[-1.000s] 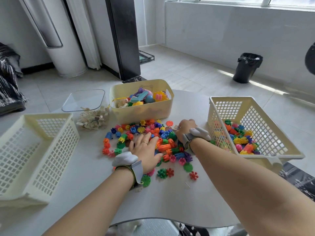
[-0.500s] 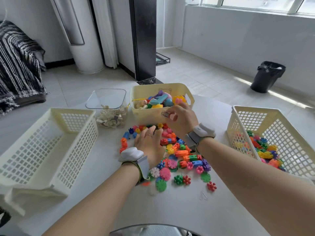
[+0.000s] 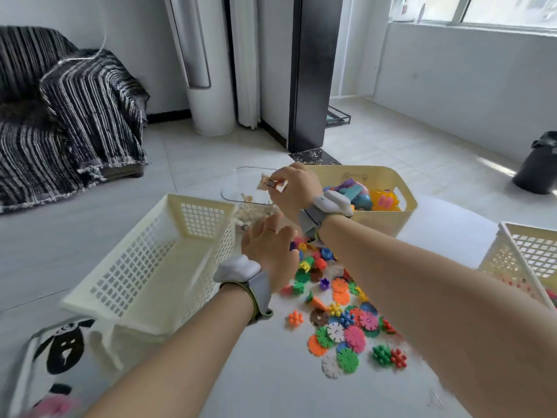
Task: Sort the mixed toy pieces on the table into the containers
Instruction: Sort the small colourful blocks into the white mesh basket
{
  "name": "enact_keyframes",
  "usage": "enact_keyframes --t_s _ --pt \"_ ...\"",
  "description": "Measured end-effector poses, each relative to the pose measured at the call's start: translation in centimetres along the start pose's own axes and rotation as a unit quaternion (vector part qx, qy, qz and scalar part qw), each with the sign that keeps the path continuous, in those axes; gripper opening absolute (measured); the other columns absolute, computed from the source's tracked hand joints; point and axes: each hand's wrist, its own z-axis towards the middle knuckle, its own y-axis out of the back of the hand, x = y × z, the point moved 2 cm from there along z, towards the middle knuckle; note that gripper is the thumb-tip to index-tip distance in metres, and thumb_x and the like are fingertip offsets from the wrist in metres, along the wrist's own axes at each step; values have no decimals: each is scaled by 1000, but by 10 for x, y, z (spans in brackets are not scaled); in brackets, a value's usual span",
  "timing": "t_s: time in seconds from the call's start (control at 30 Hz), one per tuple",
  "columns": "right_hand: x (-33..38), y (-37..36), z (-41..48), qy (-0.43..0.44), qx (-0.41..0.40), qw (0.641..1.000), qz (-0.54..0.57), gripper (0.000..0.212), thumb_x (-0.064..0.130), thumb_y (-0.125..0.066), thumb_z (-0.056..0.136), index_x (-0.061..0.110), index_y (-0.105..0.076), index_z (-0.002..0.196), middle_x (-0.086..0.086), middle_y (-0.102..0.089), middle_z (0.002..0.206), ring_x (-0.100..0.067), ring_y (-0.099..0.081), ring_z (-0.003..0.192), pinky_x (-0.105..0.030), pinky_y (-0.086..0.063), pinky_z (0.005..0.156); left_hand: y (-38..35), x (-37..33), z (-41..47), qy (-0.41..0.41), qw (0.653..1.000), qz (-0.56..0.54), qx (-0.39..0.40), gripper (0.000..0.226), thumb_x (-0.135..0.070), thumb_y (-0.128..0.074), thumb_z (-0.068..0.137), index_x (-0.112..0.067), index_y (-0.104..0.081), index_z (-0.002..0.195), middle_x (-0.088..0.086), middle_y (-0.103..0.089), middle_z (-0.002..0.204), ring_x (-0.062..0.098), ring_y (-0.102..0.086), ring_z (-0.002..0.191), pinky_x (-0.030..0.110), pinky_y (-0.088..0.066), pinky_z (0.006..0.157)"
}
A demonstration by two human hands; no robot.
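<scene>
Bright plastic flowers and cogs, the toy pieces (image 3: pixel 340 321), lie spread on the white table (image 3: pixel 271 387) nearest the person, still unsorted. The left hand (image 3: pixel 268 251) rests palm down on the far edge of that heap, probably to steady it or feel for the next piece; whether its curled fingers grip anything I cannot tell. Beside it on the left stands a white lattice basket (image 3: pixel 144 267) with nothing visible inside. Further off, the right hand (image 3: pixel 294 191) pinches a small pale block (image 3: pixel 266 184) between thumb and fingertips above the clear box (image 3: pixel 241 171), which already holds similar pale bits, so this looks like the drop point. Half a second ago that hand was in front of the yellow tub (image 3: pixel 379 220); it has since carried the block leftward, while the left hand stayed on the heap.
</scene>
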Motion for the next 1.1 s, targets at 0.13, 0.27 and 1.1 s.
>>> enact_keyframes --t_s 0.13,0.27,1.1 --pt "5 -20 16 -23 -3 1000 -8 27 21 -55 85 18 -68 108 -3 -58 111 -22 -57 96 -23 -38 70 10 20 11 11 1000 15 -17 41 -34 -39 81 -18 -56 115 2 -33 144 25 -27 135 34 -25 104" --pt "3 -23 21 -62 31 998 4 35 27 -59 88 17 -62 122 -3 -57 126 -22 -56 109 -27 -44 88 14 27 15 25 999 18 16 40 -22 -50 86 -18 -50 125 2 -18 154 26 -17 138 36 -28 106" --pt "-57 -27 -132 -31 255 961 -103 47 31 -59 88 24 -49 133 -5 -47 128 -26 -45 119 -31 -41 95 -48 24 -24 43 988 -80 128 63 -2 -49 87 -18 -31 145 7 -31 146 29 -29 132 29 -26 108"
